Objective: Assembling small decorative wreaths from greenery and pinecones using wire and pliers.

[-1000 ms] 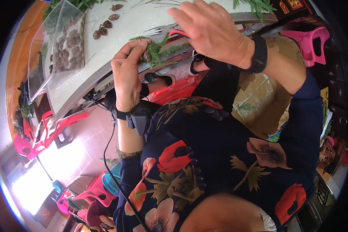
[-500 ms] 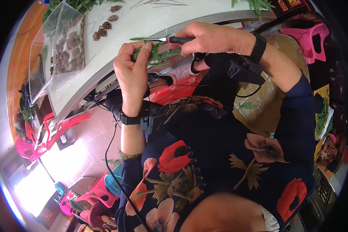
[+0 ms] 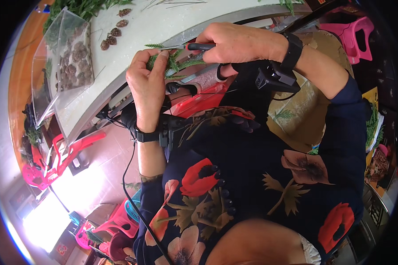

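Note:
Between the thumb and fingers of my left hand (image 3: 147, 84) a green artificial pine sprig (image 3: 177, 62) is pinched, its needles spreading out to the right. My right hand (image 3: 234, 44) is closed round the black-and-red handle of slim-nosed pliers (image 3: 200, 46). Their narrow metal tip points left and reaches the sprig at my left fingertips; whether the jaws grip a stem or wire there is too small to tell. Both hands are raised just off the near edge of the white table (image 3: 115, 62).
On the table lie several small pinecones (image 3: 115, 32), thin wires (image 3: 177, 3) and a clear plastic bag (image 3: 75, 62) of cones. Greenery (image 3: 70, 13) is heaped at the far left. Pink stools (image 3: 358, 37) stand around, a cardboard box (image 3: 292, 128) is by my right side, and a cable runs along my left arm.
Both hands shift slightly left in the picture, with the pliers still at the sprig. The whole view has moved a little; both holds look the same.

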`<state>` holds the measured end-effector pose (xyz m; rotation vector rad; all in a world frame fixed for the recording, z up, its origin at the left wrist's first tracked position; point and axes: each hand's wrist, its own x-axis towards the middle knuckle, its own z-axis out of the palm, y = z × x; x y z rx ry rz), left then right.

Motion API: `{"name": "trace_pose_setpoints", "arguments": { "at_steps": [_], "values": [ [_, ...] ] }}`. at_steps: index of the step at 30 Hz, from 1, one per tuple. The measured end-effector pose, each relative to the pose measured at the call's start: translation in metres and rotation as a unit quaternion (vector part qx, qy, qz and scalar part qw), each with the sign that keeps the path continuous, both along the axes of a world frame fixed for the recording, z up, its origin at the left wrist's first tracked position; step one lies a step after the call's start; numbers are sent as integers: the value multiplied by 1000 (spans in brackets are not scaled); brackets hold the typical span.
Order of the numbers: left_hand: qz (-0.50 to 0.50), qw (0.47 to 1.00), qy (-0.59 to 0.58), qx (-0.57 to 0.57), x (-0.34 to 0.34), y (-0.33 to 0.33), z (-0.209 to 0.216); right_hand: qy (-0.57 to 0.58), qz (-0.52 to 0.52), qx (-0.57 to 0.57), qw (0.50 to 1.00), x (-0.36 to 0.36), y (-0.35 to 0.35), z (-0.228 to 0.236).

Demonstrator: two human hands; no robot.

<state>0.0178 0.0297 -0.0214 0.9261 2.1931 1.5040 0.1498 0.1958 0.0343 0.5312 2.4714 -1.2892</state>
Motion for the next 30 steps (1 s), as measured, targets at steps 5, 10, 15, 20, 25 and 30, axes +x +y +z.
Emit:
{"name": "trace_pose_setpoints", "arguments": {
  "at_steps": [5, 10, 15, 20, 25, 30],
  "values": [
    [-24, 999, -33, -10, -2, -2, 3, 47, 14, 39, 998, 3, -1, -4],
    [-60, 993, -98, 18, 5, -3, 11, 44, -6, 25, 999, 9, -5, -3],
    [-104, 966, -233, 28, 8, -7, 33, 52, 3, 18, 998, 13, -4, -1],
    [-137, 939, -313, 40, 9, -8, 38, 108, 46, -32, 993, 16, 2, 1],
    [-152, 927, -338, 64, 5, -11, 33, 147, 113, 3, 983, 17, 8, -8],
    [-134, 936, -318, 67, 8, -11, 31, 174, 118, 3, 978, 17, 7, -9]
  ]
}}
